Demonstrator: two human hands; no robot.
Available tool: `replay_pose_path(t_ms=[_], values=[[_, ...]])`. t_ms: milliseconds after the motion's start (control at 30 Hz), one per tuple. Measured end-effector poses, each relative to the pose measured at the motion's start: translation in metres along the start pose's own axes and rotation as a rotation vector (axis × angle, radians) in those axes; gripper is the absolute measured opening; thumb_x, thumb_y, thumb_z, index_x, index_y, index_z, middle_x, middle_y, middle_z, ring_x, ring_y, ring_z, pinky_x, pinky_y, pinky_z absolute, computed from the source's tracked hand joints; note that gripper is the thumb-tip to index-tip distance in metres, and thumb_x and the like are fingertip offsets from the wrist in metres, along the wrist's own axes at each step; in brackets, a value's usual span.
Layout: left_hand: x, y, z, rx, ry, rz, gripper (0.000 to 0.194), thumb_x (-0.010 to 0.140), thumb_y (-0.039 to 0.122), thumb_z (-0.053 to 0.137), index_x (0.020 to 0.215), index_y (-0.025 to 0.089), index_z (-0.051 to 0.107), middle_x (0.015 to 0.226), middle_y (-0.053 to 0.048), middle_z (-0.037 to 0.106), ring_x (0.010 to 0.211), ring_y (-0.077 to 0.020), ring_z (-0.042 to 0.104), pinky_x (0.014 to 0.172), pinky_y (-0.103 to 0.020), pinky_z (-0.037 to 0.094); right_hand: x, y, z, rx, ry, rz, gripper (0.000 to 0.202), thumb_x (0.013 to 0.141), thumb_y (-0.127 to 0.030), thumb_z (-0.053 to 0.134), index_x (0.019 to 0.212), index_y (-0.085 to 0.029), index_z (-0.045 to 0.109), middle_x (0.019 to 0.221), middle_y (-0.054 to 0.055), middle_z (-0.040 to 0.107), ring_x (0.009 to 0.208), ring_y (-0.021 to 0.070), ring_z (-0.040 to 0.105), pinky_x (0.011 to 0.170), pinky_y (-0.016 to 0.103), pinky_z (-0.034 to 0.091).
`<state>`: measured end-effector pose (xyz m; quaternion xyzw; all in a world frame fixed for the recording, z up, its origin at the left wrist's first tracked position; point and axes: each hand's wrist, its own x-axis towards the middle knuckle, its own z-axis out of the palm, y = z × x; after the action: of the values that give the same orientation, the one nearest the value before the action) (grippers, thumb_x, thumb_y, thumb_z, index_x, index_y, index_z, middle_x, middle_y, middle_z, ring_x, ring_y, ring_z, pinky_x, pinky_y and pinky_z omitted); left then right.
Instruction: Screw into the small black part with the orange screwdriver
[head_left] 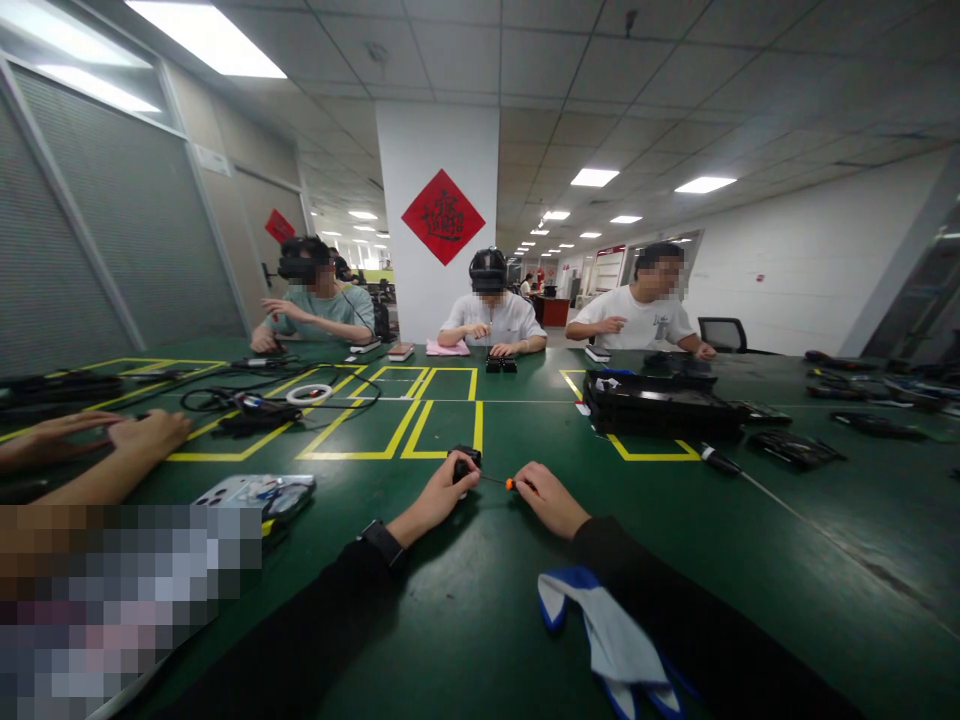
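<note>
My left hand (pixel 439 492) is closed around a small black part (pixel 471 456), whose exact kind I cannot make out. In my right hand (pixel 553 500) is a screwdriver (pixel 511 485) with an orange collar, its handle mostly hidden by the fingers. The thin shaft points left, and its tip reaches the black part or lies just beside it; contact is too small to tell. Both hands are just above the green table (pixel 450 560). A white and blue glove (pixel 611 625) lies near my right forearm.
Black trays (pixel 660 405) stand at the right, near a black-handled tool with a cable (pixel 720 460). Cables and a white ring (pixel 309 395) lie left. A co-worker's hands (pixel 146 435) are at the left edge. Three people sit across the table.
</note>
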<state>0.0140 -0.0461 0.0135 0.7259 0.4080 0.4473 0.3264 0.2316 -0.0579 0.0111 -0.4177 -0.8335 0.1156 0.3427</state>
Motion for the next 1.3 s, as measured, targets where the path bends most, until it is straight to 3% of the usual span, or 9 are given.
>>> replay_pose_path(t_ms=[133, 233, 533, 700, 867, 1100, 1300], values=[[0.0000, -0.0002, -0.0002, -0.006, -0.007, -0.005, 0.019, 0.076, 0.035, 0.048, 0.086, 0.018, 0.050, 0.084, -0.001, 0.055, 0.076, -0.0130, 0.050, 0.074, -0.027, 0.038, -0.0015, -0.0009, -0.0017, 0.008, 0.000, -0.002, 0.008, 0.079, -0.022, 0.048, 0.083, -0.016, 0.053, 0.083, 0.003, 0.051, 0.079, 0.0142, 0.046, 0.072, 0.027, 0.036], [-0.0001, -0.0007, -0.0002, -0.013, -0.003, 0.010, 0.018, 0.075, 0.033, 0.049, 0.085, 0.018, 0.050, 0.085, -0.001, 0.055, 0.077, -0.0130, 0.050, 0.076, -0.027, 0.038, -0.0033, -0.0024, -0.0024, 0.024, -0.001, 0.016, 0.013, 0.074, -0.021, 0.055, 0.086, -0.017, 0.051, 0.084, 0.002, 0.051, 0.078, 0.0139, 0.046, 0.071, 0.026, 0.037], [0.0023, -0.0081, 0.0010, -0.020, -0.014, 0.028, 0.016, 0.075, 0.030, 0.049, 0.086, 0.018, 0.049, 0.086, -0.001, 0.055, 0.079, -0.0132, 0.050, 0.077, -0.027, 0.038, 0.0000, -0.0006, 0.0002, 0.031, 0.005, 0.057, 0.020, 0.084, -0.023, 0.039, 0.077, -0.016, 0.056, 0.080, 0.003, 0.052, 0.080, 0.0139, 0.046, 0.075, 0.027, 0.035], [0.0021, -0.0078, 0.0002, -0.014, -0.008, 0.024, 0.017, 0.075, 0.031, 0.050, 0.086, 0.018, 0.050, 0.085, -0.001, 0.056, 0.077, -0.0132, 0.051, 0.076, -0.028, 0.039, -0.0004, 0.0014, 0.0002, 0.034, 0.020, 0.025, 0.008, 0.078, -0.021, 0.048, 0.081, -0.017, 0.054, 0.082, 0.002, 0.052, 0.080, 0.0140, 0.046, 0.074, 0.027, 0.036], [0.0018, -0.0063, -0.0011, -0.004, -0.016, 0.029, 0.018, 0.075, 0.032, 0.049, 0.086, 0.018, 0.050, 0.086, -0.001, 0.055, 0.077, -0.0130, 0.051, 0.075, -0.027, 0.039, -0.0013, 0.0023, 0.0009, 0.070, 0.012, 0.057, 0.016, 0.072, -0.023, 0.056, 0.086, -0.017, 0.051, 0.084, 0.001, 0.052, 0.078, 0.0136, 0.047, 0.070, 0.026, 0.037], [0.0023, -0.0070, -0.0014, -0.005, -0.011, 0.016, 0.016, 0.075, 0.030, 0.050, 0.086, 0.018, 0.050, 0.087, -0.002, 0.056, 0.079, -0.0136, 0.051, 0.076, -0.027, 0.038, -0.0001, -0.0008, -0.0005, 0.113, -0.008, 0.069, 0.024, 0.087, -0.029, 0.034, 0.085, -0.018, 0.055, 0.083, 0.003, 0.055, 0.080, 0.0137, 0.048, 0.074, 0.026, 0.036], [0.0019, -0.0070, -0.0008, -0.017, -0.017, 0.003, 0.018, 0.075, 0.032, 0.050, 0.086, 0.019, 0.050, 0.087, -0.001, 0.056, 0.078, -0.0131, 0.051, 0.075, -0.027, 0.038, 0.0026, 0.0050, 0.0022, 0.049, 0.003, 0.013, 0.027, 0.087, -0.022, 0.032, 0.078, -0.016, 0.057, 0.080, 0.004, 0.053, 0.080, 0.0139, 0.047, 0.076, 0.028, 0.036]])
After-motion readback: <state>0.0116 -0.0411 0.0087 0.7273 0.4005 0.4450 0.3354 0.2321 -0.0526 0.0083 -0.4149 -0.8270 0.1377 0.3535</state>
